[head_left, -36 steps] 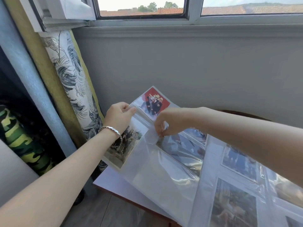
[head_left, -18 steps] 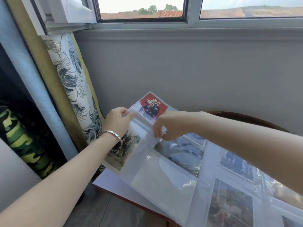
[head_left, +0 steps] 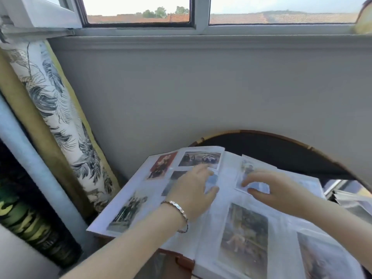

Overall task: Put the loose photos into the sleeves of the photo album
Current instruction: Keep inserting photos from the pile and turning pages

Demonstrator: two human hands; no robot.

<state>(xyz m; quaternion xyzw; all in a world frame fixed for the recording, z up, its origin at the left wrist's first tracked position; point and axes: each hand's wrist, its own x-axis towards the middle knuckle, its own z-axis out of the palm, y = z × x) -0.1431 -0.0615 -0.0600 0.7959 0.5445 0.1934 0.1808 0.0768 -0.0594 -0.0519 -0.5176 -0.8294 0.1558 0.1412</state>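
Listener: Hands first, please. What are they doing?

Describer: Left hand (head_left: pixel 191 195) lies relaxed on the album's left page, fingers straight, grasping nothing. Right hand (head_left: pixel 281 193) is spread, fingers released, over a photo (head_left: pixel 248 170) at the top of the right page. Motion blur hides whether the fingertips press it or hover just above.

Listener: And around them, biggest thing first?

Describer: A dark round table (head_left: pixel 281 150) against a grey wall carries the photo album (head_left: pixel 145 188), lying open and flat. The sleeves in view hold prints. A stack of loose photos (head_left: pixel 356 202) sits at the table's right edge, near the album. A thin bracelet (head_left: pixel 178 207) circles the left wrist.

Listener: What changed?

Describer: A second ago the right hand pinched a clear plastic leaf, lifted mid-turn, while the left held the page edge. Now that leaf lies flat on the left and both hands have let go. The view also shows more of the table. My judgement is that a fresh spread is ready, and the next loose photo must come from the stack.
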